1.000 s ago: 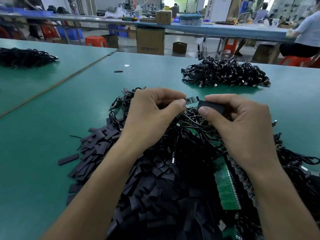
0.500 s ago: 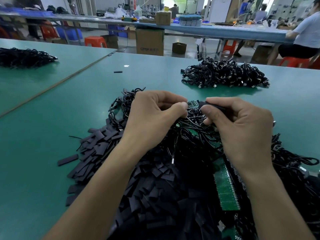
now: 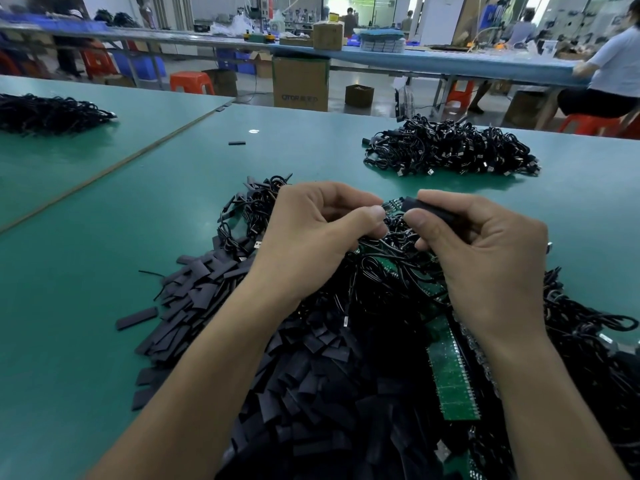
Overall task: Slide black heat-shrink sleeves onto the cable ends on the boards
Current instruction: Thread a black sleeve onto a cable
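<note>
My left hand (image 3: 318,233) pinches a small green board (image 3: 393,205) with a black cable end between thumb and fingers. My right hand (image 3: 485,258) pinches a black heat-shrink sleeve (image 3: 427,208), whose open end is over the board's right tip. Both hands hover above a tangle of black cables and green board strips (image 3: 450,372). A heap of flat black sleeves (image 3: 311,368) lies under my forearms and spreads to the left.
A second pile of black cables (image 3: 446,147) lies at the back right of the green table (image 3: 104,306). Another cable pile (image 3: 48,112) sits far left on the adjoining table. One loose sleeve (image 3: 237,143) lies alone further back. A seated person (image 3: 609,74) works behind.
The sleeve in my right hand has moved left onto the end of the small board held by my left hand. Both hands dropped slightly and came closer together.
</note>
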{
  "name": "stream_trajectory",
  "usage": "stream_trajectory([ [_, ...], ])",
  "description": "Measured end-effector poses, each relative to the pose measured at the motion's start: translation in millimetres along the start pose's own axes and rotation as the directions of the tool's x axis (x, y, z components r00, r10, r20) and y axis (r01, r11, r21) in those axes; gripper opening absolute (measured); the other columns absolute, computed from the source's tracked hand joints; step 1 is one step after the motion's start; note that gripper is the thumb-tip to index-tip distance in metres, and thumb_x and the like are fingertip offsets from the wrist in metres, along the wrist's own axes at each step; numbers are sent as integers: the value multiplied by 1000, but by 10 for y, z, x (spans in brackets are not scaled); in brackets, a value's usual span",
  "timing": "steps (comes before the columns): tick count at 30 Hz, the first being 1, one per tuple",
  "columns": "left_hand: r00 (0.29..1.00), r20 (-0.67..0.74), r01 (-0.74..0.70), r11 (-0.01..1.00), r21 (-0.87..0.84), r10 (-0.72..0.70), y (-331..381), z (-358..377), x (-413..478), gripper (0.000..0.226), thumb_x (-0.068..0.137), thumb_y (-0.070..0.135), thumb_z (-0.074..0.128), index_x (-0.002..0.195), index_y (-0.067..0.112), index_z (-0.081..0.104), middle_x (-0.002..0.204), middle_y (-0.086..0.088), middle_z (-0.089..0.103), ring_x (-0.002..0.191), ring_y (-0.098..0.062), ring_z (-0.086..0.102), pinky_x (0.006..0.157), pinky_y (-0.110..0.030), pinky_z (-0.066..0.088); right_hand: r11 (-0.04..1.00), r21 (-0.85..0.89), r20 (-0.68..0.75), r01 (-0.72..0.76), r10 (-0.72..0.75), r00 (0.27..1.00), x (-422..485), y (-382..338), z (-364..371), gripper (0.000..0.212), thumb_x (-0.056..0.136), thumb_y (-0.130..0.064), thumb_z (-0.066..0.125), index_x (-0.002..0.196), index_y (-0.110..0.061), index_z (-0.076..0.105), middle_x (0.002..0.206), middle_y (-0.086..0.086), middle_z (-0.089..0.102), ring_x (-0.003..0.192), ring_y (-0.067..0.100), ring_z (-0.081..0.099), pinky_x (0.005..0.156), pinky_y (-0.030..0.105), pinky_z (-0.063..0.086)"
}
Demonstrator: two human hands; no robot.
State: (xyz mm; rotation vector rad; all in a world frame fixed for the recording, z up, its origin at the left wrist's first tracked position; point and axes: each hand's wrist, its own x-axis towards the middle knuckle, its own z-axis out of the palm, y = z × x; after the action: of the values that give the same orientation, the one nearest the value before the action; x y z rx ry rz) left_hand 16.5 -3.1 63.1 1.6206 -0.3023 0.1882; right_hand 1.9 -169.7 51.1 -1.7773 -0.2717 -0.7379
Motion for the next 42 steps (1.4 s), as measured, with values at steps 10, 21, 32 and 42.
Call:
stream_trajectory([
  [10,989,144,28,999,35,-33,2,-124,30,16,88,6,72,83,21,77,71,0,74,65,-4,62,60,-11,46,994,101,197,-29,9,980,0,-14,-49,22,72,-29,77,94,-28,74,79,-17,76,61,2,67,63,12,52],
  [21,995,9,-97,961,260,98,-79,-119,16,19,76,29,87,76,22,69,68,1,72,61,-12,69,63,-34,58,999,34,191,-35,28,981,3,23,-50,16,78,-20,80,92,-28,76,76,-12,76,59,6,68,63,15,53],
  [32,999,31,5,996,93,-8,-62,-129,22,7,83,16,80,80,15,74,68,-5,73,54,-9,65,53,-19,49,995,86,114,-40,30,993,6,-5,-29,17,82,-11,78,88,-27,75,77,-3,75,56,9,67,62,22,57],
  [42,987,131,78,992,97,-90,-99,-140,63,19,92,22,71,78,10,75,66,-1,73,51,-5,58,51,-14,46,990,139,134,-34,16,991,-6,4,-34,16,79,-16,77,92,-25,75,78,-6,76,59,9,68,63,16,55],
])
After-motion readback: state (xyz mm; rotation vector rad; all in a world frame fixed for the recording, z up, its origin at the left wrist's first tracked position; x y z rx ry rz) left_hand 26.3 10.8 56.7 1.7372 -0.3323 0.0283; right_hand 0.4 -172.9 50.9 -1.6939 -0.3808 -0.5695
